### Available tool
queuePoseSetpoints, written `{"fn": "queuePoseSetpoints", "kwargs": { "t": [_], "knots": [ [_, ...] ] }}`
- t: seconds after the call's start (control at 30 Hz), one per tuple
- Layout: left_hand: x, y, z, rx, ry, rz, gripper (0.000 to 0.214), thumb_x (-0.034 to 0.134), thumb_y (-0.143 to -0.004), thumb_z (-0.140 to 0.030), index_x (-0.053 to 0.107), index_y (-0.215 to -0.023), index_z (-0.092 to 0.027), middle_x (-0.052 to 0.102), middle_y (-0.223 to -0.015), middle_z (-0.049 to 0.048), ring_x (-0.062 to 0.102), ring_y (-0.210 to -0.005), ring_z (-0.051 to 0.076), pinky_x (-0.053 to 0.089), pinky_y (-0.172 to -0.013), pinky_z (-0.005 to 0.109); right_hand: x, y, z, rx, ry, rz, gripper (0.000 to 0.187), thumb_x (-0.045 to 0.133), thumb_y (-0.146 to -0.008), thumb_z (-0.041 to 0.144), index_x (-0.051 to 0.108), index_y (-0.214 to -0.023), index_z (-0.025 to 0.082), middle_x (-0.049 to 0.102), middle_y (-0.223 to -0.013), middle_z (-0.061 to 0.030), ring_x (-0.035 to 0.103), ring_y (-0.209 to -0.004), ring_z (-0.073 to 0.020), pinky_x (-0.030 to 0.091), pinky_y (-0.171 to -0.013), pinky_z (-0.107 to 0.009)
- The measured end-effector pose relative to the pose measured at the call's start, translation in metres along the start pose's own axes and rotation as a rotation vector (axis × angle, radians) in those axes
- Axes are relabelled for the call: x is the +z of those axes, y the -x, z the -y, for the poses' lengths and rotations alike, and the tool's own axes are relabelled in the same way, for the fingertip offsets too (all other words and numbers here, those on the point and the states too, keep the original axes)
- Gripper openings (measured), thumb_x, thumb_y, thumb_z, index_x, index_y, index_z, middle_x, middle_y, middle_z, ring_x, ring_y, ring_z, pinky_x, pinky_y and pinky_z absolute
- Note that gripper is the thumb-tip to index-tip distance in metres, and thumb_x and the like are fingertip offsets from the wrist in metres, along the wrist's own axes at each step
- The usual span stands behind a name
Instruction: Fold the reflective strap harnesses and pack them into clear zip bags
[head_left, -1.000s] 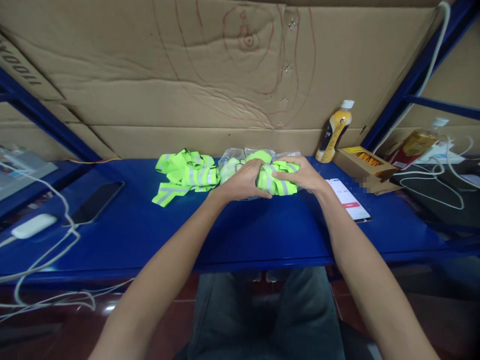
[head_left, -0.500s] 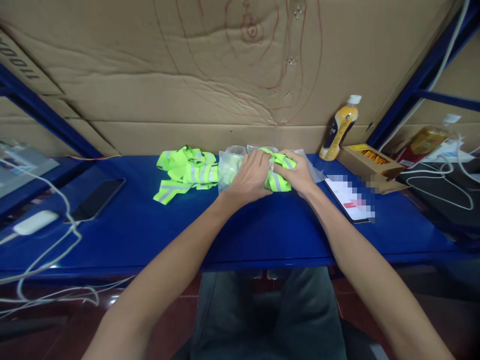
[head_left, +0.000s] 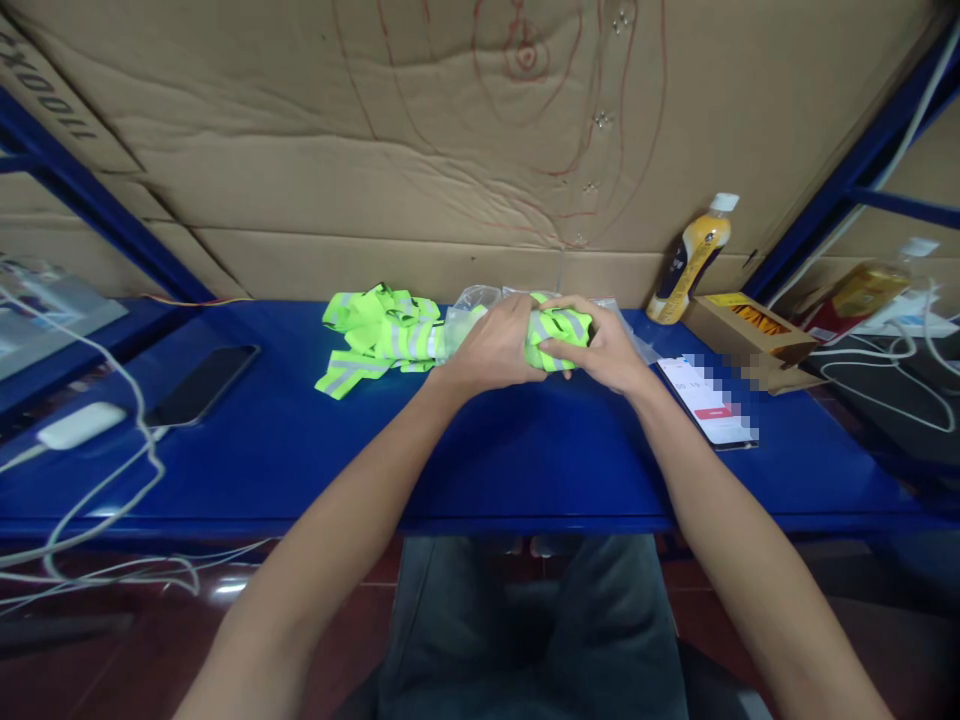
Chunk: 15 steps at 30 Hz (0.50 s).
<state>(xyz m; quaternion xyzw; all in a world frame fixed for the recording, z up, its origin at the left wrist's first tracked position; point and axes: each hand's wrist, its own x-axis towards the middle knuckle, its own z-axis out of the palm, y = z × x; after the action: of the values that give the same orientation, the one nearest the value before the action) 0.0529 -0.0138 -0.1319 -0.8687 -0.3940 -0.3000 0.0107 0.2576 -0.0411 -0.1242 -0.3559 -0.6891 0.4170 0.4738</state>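
A bundled neon-yellow reflective vest with silver stripes is held between my two hands at the back of the blue desk. My left hand is closed round its left side, fingers over the top. On its right end, my right hand grips with the thumb across the front and fingers behind. Clear plastic bags lie beside and behind my hands, partly hidden by them. Left of my left hand, more neon reflective vests lie in a loose heap, their right end against the plastic.
To the right are a lit phone, a yellow drink bottle and an opened small carton. A dark phone, a white charger and loose cables are on the left. A cardboard sheet stands behind the desk.
The bundle is rolled more compactly between my hands, and my right thumb has come across its front. The whole view has shifted slightly.
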Motion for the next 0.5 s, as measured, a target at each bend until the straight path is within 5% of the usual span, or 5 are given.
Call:
{"fn": "queuePoseSetpoints", "kwargs": {
  "t": [0.27,0.4,0.5],
  "knots": [
    [0.007,0.002,-0.033,0.020,-0.377,0.036,0.066,0.095,-0.085,-0.037,0.061,-0.129,-0.002,0.069,-0.128,0.0289,0.068,-0.123,0.048,0.054,-0.106,0.057,0.022,-0.005,-0.017,0.127,-0.280,-0.169,0.070,0.099,-0.063,0.045,0.054,-0.113,0.026,0.065,-0.075,0.0082,0.061,-0.049,-0.0146,0.046,-0.035,-0.027],
    [0.007,-0.001,-0.026,-0.060,-0.244,0.022,0.065,0.095,-0.081,-0.034,0.061,-0.129,-0.006,0.071,-0.129,0.0266,0.069,-0.126,0.047,0.055,-0.110,0.055,0.022,-0.004,-0.019,0.173,-0.125,-0.149,0.072,0.092,-0.075,0.049,0.046,-0.126,0.027,0.062,-0.065,0.0115,0.055,-0.041,-0.0147,0.038,-0.030,-0.024],
    [0.002,-0.003,-0.014,-0.102,-0.081,-0.033,0.059,0.090,-0.083,-0.034,0.061,-0.130,-0.012,0.073,-0.130,0.0222,0.071,-0.126,0.042,0.056,-0.110,0.051,0.008,-0.002,-0.013,0.095,0.023,-0.024,0.070,0.098,-0.075,0.050,0.059,-0.127,0.025,0.068,-0.078,0.0041,0.061,-0.053,-0.0152,0.050,-0.040,-0.027]
  ]
}}
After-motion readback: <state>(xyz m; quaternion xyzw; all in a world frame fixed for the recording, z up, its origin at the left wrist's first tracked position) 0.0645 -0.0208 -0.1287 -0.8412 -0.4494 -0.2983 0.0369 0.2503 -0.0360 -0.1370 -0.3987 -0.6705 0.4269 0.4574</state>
